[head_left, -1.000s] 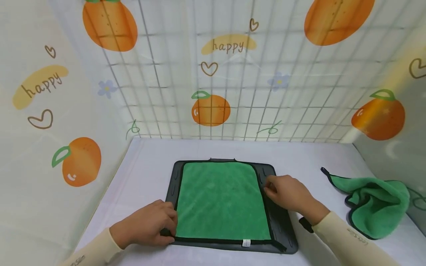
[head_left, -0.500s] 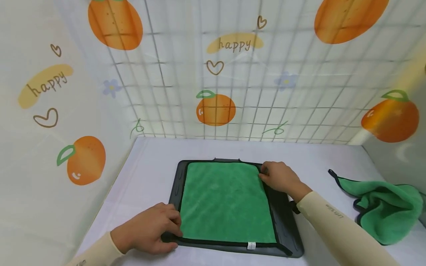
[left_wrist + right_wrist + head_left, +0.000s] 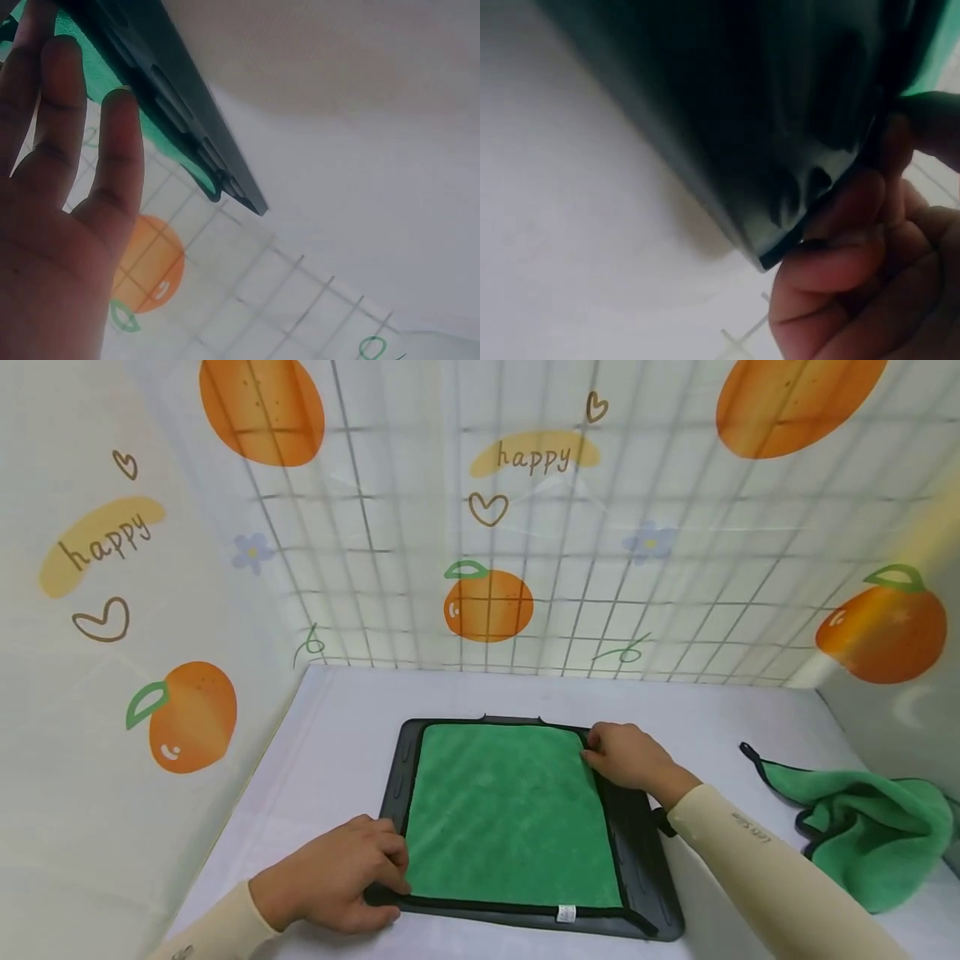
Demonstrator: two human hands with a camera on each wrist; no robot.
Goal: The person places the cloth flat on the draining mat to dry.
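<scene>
Squarish green plush cloth (image 3: 510, 818) on rectangular black plastic tray (image 3: 648, 877) may wrinkle if tugged: left hand (image 3: 341, 872), seven o'clock, spread-fingered; right hand (image 3: 630, 758), one o'clock, pinching cloth.

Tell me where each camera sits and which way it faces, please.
Head: worn on the head, facing forward and down at the green cloth on the black board; left hand, right hand and sleeves show.
Left wrist: on that wrist, facing the board and a printed orange; palm and fingers show.
Right wrist: on that wrist, facing the board's corner; curled fingers show.
Head and left wrist both show the board and green cloth.
</scene>
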